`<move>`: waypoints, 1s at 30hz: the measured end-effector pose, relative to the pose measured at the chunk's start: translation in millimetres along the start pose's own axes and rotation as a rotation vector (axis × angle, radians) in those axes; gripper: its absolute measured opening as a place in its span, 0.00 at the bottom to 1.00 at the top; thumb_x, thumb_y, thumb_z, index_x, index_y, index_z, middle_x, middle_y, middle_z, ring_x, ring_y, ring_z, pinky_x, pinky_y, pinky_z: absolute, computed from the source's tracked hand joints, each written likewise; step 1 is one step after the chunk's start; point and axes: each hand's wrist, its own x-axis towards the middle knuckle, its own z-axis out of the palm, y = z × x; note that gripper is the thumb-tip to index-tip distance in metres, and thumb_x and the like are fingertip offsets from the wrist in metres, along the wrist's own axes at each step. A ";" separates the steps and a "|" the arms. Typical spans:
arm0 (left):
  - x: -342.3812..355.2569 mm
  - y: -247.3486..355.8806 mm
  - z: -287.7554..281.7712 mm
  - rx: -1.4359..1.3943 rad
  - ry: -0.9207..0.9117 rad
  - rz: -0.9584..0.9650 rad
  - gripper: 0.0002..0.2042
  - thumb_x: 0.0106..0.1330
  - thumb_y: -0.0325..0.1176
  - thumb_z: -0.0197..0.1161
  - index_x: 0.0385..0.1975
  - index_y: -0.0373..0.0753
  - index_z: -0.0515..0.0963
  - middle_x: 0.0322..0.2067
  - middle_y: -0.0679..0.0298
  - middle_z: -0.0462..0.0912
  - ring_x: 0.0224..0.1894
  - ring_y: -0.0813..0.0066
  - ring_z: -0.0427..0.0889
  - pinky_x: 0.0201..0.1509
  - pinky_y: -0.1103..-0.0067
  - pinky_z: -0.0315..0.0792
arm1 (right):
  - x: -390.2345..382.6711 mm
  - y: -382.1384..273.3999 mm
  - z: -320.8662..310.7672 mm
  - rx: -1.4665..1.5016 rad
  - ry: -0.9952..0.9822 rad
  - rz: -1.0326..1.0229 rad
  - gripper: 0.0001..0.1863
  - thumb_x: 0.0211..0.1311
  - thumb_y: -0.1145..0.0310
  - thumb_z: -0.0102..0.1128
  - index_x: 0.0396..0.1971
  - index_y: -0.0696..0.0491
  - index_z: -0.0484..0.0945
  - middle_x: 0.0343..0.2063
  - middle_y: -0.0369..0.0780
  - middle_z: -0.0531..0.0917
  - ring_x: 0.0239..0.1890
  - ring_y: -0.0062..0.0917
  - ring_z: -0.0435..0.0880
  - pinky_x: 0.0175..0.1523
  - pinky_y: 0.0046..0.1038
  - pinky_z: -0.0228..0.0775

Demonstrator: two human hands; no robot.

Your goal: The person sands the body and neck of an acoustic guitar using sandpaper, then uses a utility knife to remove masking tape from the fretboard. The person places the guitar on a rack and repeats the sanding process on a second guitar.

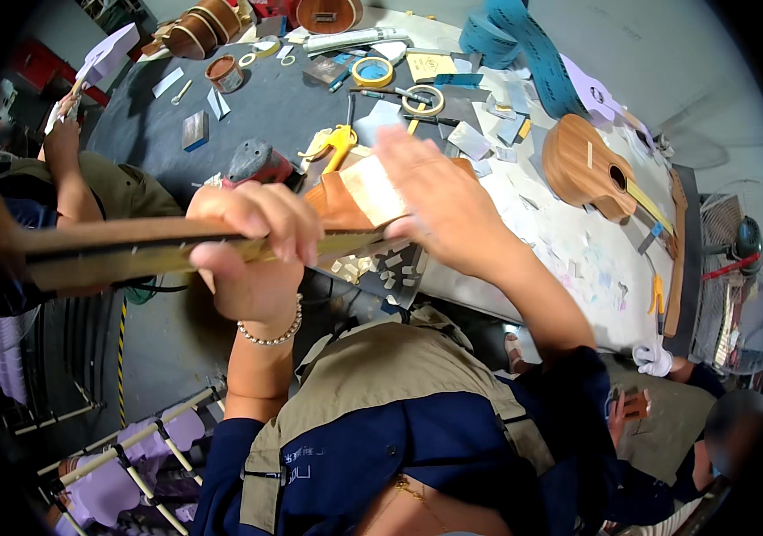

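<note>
Left hand, head view: the left hand [261, 223] is closed around a wooden neck [122, 256], thumb on the near side and fingers curled over the top; a beaded bracelet [272, 338] circles the wrist.
Right hand: the right hand [439, 201] lies nearly flat, fingers straight and close together, thumb lower down, beside a pale patch [371, 192]; blur hides the fingertips, so I cannot tell whether they pinch anything.
Neck: it runs level from the far left through the left hand, in front of the workbench [551, 259].
Brown part: a broader brown wooden part [337, 201] stands just beyond the neck, between the two hands, and bears the pale patch; whether that is a sheet or a shine I cannot tell.
Near the hands: a yellow tool [337, 146] lies beyond the brown part; a black-and-red power tool [256, 163] sits behind the left hand; small pale chips [359, 268] lie below the neck.
Bench, far side: a brown tub [225, 74], a tape roll [372, 62] and a wide blue roll [488, 40].
Bench, right: a small wooden guitar [569, 161] lies face up.
Co-workers: one on the left, another at lower right wearing a white glove [654, 359].
</note>
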 end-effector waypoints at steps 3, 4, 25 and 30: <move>-10.1 7.5 -4.2 0.058 0.018 0.034 0.24 0.64 0.58 0.47 0.28 0.40 0.63 0.16 0.66 0.68 0.14 0.75 0.68 0.18 0.79 0.64 | -26.1 19.6 31.6 0.332 0.170 0.207 0.37 0.62 0.45 0.41 0.63 0.57 0.54 0.64 0.47 0.57 0.67 0.36 0.55 0.69 0.37 0.40; -10.1 6.6 -4.0 0.048 0.057 0.036 0.24 0.63 0.60 0.46 0.27 0.41 0.62 0.15 0.67 0.67 0.13 0.76 0.67 0.19 0.80 0.65 | -39.8 25.3 44.2 0.352 0.182 0.294 0.39 0.62 0.40 0.35 0.64 0.56 0.52 0.64 0.47 0.56 0.67 0.34 0.53 0.69 0.39 0.38; -10.1 8.4 1.9 0.098 0.026 0.032 0.24 0.62 0.60 0.49 0.27 0.42 0.63 0.15 0.68 0.67 0.13 0.76 0.67 0.18 0.79 0.64 | 11.2 -29.1 25.3 -0.251 0.111 -0.155 0.25 0.48 0.75 0.53 0.51 0.58 0.71 0.52 0.45 0.73 0.58 0.33 0.69 0.62 0.38 0.59; -28.3 17.3 -11.3 0.082 0.090 0.103 0.24 0.62 0.61 0.48 0.27 0.42 0.63 0.15 0.70 0.69 0.14 0.77 0.69 0.20 0.80 0.68 | 0.8 -5.3 35.1 0.282 0.198 0.126 0.51 0.30 0.70 0.73 0.61 0.56 0.57 0.61 0.45 0.62 0.64 0.35 0.62 0.65 0.40 0.53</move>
